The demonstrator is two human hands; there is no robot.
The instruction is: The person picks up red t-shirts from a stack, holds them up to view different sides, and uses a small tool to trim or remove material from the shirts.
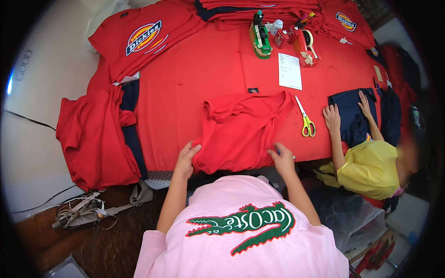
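A red T-shirt (238,134) lies loosely bunched in front of me at the near edge of the table, its neckline toward the far side. My left hand (186,157) is closed on its near left edge, the thumb on top of the cloth. By the shirt's near right edge, my right hand (283,160) has its fingers curled around a small dark thing that I cannot make out, fingertips close to the fabric. Scissors with yellow-green handles (307,126) lie to the right of the shirt, blades pointing away.
Red cloth (185,69) covers the table. Farther off are a green tape dispenser (261,44), a white bottle (276,27), a tape roll (309,39) and a printed sheet (290,72). Red garments (90,139) hang at the left. A co-worker in yellow (371,162) handles a navy garment (354,116).
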